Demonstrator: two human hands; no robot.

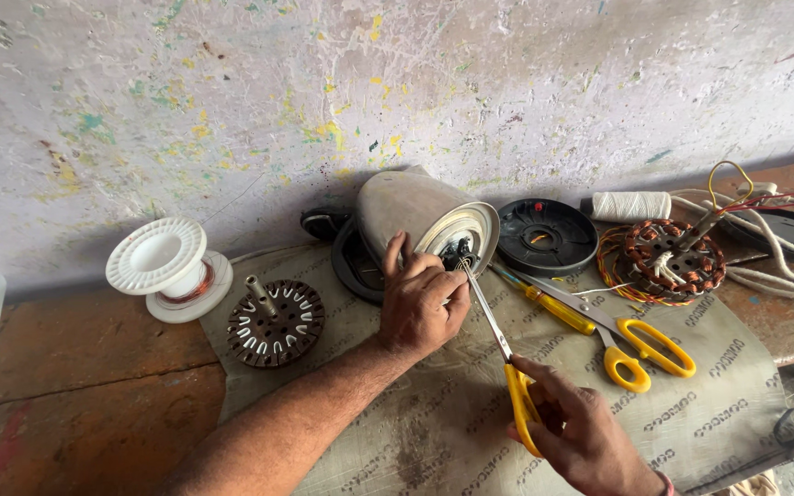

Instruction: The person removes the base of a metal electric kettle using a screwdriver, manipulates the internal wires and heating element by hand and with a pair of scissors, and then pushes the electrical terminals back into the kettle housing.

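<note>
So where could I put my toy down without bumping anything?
Bare wood lies below the white spool and the metal core, left of the mat. The right is crowded: scissors, screwdriver, copper coil, wires.

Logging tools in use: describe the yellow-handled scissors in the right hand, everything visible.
The scissors have long slim steel blades and yellow plastic loop handles. The right hand grips the handles, fingers through the loops. The blades look nearly closed and slant up-left, tips at the dark centre of the grey motor housing, beside the left hand. They are held above the printed mat.
</note>
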